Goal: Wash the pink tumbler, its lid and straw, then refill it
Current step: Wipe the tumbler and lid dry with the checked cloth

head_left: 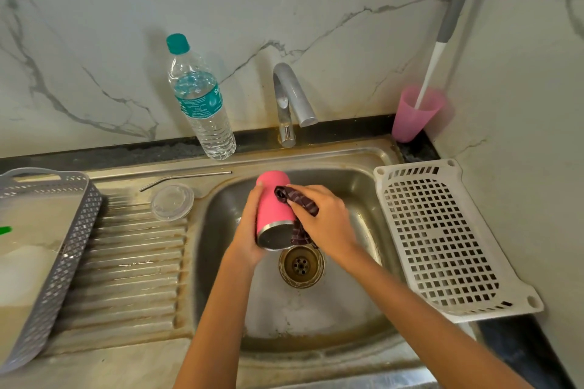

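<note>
Lid (172, 202) and straw (186, 178) lie on the drainboard (132, 262), by the basin's left edge. The left hand (249, 230) grips the pink tumbler (273, 208), tilted over the sink (316, 319) drain — the right hand (325, 221) clutches a cloth (300, 199) against it. Hard rubbing might twist the tumbler loose — it would drop into the basin.

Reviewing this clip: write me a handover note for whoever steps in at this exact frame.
Left hand grips the pink tumbler, tilted with its steel-rimmed end down over the sink.
Right hand holds a dark striped cloth against its side.
Lid and straw lie on the drainboard; the capped water bottle stands behind them.
Done: lid and straw are off; whether they are washed cannot be told.
Left: finish the tumbler, then probably refill it from the bottle.
</note>
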`<state>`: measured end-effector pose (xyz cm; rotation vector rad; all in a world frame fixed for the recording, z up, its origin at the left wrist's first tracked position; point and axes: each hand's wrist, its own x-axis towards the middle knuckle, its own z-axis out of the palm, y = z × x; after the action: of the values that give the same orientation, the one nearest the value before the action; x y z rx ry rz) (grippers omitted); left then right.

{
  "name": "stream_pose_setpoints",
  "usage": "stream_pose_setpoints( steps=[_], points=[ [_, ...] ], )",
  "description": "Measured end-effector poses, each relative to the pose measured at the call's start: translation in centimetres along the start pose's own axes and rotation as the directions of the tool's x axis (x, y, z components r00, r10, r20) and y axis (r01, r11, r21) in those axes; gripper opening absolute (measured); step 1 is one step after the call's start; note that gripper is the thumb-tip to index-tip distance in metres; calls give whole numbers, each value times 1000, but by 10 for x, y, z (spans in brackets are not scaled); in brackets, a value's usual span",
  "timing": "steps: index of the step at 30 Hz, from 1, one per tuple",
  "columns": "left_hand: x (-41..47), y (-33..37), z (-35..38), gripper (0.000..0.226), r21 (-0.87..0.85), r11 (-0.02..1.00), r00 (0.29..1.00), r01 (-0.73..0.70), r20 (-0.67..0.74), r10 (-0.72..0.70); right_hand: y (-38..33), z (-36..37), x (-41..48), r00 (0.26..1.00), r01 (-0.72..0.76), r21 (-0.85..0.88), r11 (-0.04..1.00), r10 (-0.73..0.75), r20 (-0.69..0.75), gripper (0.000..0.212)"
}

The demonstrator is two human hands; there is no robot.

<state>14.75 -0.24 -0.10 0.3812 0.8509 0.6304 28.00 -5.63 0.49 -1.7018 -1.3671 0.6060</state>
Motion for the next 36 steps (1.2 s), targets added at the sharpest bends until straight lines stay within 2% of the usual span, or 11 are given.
stream_pose_setpoints(
  steps=[4,7,9,12,15,18,21,24,28,32,36],
  points=[
    [-5,0,2,50,-42,999,999,27,44,-25,-2,0,11,1000,24,-55,998,-25,-11,34],
    [-7,-6,6,44,-56,998,999,10,45,-7,-3,-4,30,994,-106,22,994,106,-10,34],
    [-6,-8,8,42,-65,998,1000,-12,4,12,-2,-5,35,975,-219,81,972,217,41,35],
    [2,-8,3,50,-67,995,990,-74,-121,66,0,-6,21,955,-284,144,948,266,130,35],
    [6,-6,-7,55,32,997,977,-75,-200,80,4,-4,0,970,-226,123,966,212,117,33],
    [4,-5,-10,59,111,994,989,-2,-148,19,5,1,-3,996,-83,17,996,83,30,31],
    [2,-1,-10,61,111,994,999,1,-52,5,0,4,11,1000,-23,-19,1000,23,-3,33],
    [-3,0,-7,55,120,993,1000,11,-4,-11,-2,0,32,987,-152,66,986,154,-32,34],
    [-3,-4,-5,52,44,999,996,-26,-89,30,-1,0,29,953,-300,123,946,291,84,35],
    [5,-5,-14,67,-7,996,980,-92,-177,89,-1,5,-6,966,-256,144,956,246,82,33],
    [1,-8,-7,53,20,998,994,-55,-94,57,-10,0,8,983,-182,90,979,180,35,32]
  ],
)
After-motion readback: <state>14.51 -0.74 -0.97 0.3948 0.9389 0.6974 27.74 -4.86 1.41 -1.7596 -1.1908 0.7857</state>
